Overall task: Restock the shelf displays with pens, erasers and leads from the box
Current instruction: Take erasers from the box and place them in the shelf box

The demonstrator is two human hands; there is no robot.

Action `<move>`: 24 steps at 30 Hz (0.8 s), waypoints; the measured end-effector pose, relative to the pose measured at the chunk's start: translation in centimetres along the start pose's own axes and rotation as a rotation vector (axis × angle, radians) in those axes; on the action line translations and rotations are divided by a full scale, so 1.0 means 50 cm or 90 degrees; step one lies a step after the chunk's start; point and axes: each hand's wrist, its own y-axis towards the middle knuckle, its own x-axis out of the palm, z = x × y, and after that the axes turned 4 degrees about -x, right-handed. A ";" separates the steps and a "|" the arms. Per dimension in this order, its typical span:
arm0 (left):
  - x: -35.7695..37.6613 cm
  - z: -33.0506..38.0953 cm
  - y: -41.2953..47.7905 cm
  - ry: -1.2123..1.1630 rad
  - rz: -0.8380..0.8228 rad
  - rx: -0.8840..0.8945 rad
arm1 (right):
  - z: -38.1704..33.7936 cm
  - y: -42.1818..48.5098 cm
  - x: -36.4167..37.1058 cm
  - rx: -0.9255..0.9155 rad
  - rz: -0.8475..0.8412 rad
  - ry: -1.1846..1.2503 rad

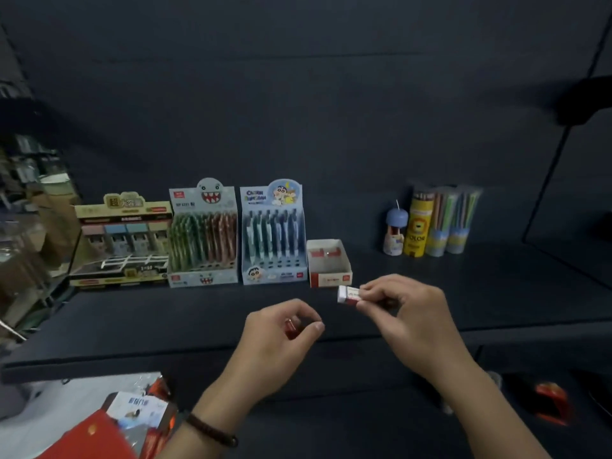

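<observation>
My right hand (402, 304) pinches a white and red wrapped eraser (347, 295) just in front of the small open eraser box (329, 278) on the dark shelf (165, 323). That box holds a few erasers along its back wall. My left hand (281, 329) hovers lower over the shelf's front, fingers curled around something small and red that I cannot make out clearly. Left of the eraser box stand three display boxes: a cartoon pen display (273, 236), a shark-face pen display (202, 240) and a beige lead display (122, 246).
Pencil tubes and a small blue-capped container (395, 231) stand at the back right of the shelf near a yellow lion tube (419, 228). Red and printed packaging (132, 415) lies at the lower left below the shelf edge. Another red item (551, 402) sits at the lower right.
</observation>
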 end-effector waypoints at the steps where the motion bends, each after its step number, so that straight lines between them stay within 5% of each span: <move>1: 0.007 -0.012 0.042 0.061 0.022 0.030 | 0.027 0.032 0.006 0.004 -0.009 -0.010; 13: 0.071 -0.165 0.360 0.288 0.058 0.175 | 0.263 0.353 0.197 0.110 -0.249 -0.139; 24: 0.080 -0.195 0.376 0.178 0.006 0.208 | 0.300 0.403 0.309 0.107 -0.335 -0.268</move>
